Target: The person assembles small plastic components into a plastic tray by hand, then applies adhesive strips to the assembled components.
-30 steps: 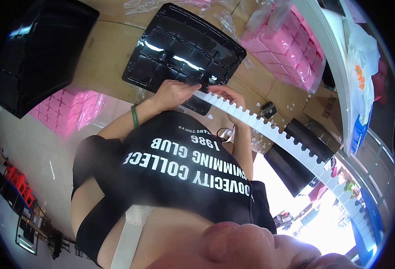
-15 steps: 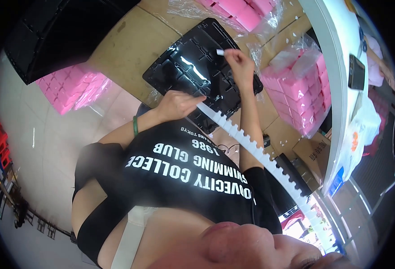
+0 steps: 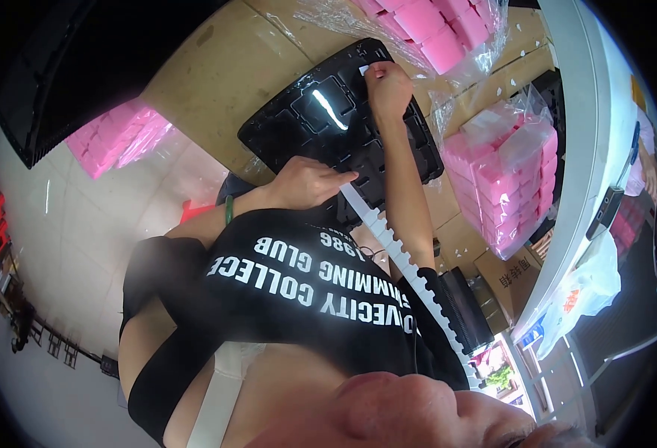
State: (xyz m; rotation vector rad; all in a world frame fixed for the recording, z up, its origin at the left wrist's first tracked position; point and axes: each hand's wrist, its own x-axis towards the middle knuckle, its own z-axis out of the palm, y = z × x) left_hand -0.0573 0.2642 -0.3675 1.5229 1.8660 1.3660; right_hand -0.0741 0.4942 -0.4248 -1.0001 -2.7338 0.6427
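A glossy black moulded plastic tray (image 3: 287, 123) with shaped recesses lies on brown cardboard in front of me. My left hand (image 3: 306, 183), with a green bangle on its wrist, is closed at the tray's near edge. It grips the end of a long white strip (image 3: 407, 265) with square teeth along one side, which hangs down to the right past my right arm. Over the tray's far right part, my right hand (image 3: 390, 89) is closed in a pinch. A small white piece (image 3: 364, 70) shows at its fingertips; whether it touches the tray is unclear.
Pink foam blocks in clear plastic stand to the right (image 3: 496, 179), with more pink blocks (image 3: 437, 33) at the far side and a pink stack (image 3: 123, 134) at the left. Black crates (image 3: 97, 52) rise at the upper left. A carton (image 3: 511, 280) sits below a pale counter edge (image 3: 567, 246).
My right hand has moved farther out toward the tray's far edge with the small white piece. My left hand still holds the strip, which now hangs straighter. The whole view has shifted slightly.
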